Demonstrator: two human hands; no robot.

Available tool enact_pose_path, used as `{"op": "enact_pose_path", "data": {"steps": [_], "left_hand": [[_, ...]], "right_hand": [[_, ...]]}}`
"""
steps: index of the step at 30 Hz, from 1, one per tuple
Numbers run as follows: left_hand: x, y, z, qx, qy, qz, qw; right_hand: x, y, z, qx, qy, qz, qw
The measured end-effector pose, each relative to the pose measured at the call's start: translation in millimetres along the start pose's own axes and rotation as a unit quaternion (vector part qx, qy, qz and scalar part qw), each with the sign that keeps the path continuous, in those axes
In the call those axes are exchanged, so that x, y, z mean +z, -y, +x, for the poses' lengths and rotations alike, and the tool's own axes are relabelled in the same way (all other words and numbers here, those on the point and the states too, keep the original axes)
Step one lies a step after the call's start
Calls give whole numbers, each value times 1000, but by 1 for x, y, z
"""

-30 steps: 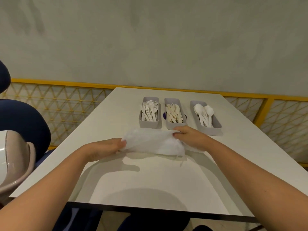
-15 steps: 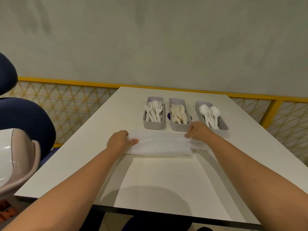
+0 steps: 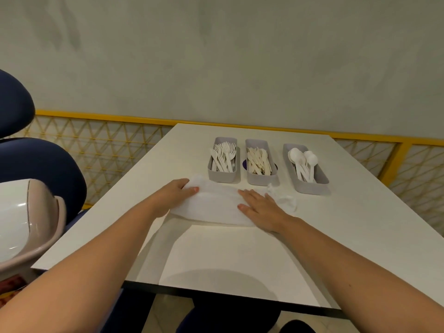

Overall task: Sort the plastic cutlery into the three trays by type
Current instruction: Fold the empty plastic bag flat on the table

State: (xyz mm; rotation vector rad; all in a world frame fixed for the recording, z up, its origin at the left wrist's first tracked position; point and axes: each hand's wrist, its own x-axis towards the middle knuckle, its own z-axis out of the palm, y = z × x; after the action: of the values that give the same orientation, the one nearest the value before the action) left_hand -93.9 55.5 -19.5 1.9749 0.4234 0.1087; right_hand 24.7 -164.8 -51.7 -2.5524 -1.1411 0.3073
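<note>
Three grey trays stand side by side at the far middle of the white table (image 3: 360,224). The left tray (image 3: 222,176) holds white forks (image 3: 224,156). The middle tray (image 3: 260,180) holds cream knives (image 3: 258,161). The right tray (image 3: 310,186) holds white spoons (image 3: 304,162). In front of the trays lies a folded white plastic bag (image 3: 216,205). My left hand (image 3: 174,194) holds the bag's left end, thumb on top. My right hand (image 3: 262,209) lies flat on the bag's right part, fingers straight. A crumpled bit of the bag (image 3: 284,199) sticks out to its right.
A blue chair (image 3: 40,174) and a white curved seat shell (image 3: 24,219) stand at the left of the table. A yellow lattice railing (image 3: 108,143) runs behind the table under a grey wall. A purple spot shows between the left and middle trays.
The bag was lifted and bunched between both hands; now it lies folded flat on the table. My right hand has opened and presses flat on it.
</note>
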Motion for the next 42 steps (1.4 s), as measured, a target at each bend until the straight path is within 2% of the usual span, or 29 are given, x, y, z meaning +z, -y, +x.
{"op": "enact_pose_path", "data": {"steps": [3,5,9,12,15,18,20,23,26,29,31,33,36,37,39,42], "left_hand": [[-12,-12,-3,32,56,-70,996],[-17,-25,-4,68,83,-63,992],[-28,-48,-4,115,156,-80,978],[-44,-59,3,122,175,-111,971],[-70,-63,12,133,148,-163,966],[-100,-55,26,146,105,-240,954],[-113,-46,36,140,71,-282,946],[-122,-30,50,89,16,-327,941],[-117,-23,53,69,35,-344,936],[-110,-28,39,3,36,-385,922],[-114,-35,25,-40,28,-323,945],[-133,-44,9,-65,-35,-278,958],[-178,-57,-14,-61,-197,-323,924],[-193,-63,-20,-50,-229,-338,912],[-220,-74,-35,-39,-220,-356,908],[-238,-85,-54,-64,-175,-248,951]], "right_hand": [[-16,14,2,-36,-84,135,987],[-37,33,5,-86,-81,191,974],[-69,67,17,-98,80,279,952],[-78,77,28,-87,207,316,922],[-80,83,40,-93,249,346,900],[-91,93,55,-128,236,374,888],[-98,104,65,-156,199,400,881],[-105,129,83,-225,113,491,834],[-109,161,105,-265,48,536,800],[-115,196,120,-278,45,558,780],[-119,219,129,-260,11,556,789],[-121,238,139,-235,-24,536,810],[-123,262,151,-207,-8,521,828],[-122,271,154,-206,7,517,831],[-121,290,156,-211,33,500,840],[-114,319,159,-228,30,424,876]]}}
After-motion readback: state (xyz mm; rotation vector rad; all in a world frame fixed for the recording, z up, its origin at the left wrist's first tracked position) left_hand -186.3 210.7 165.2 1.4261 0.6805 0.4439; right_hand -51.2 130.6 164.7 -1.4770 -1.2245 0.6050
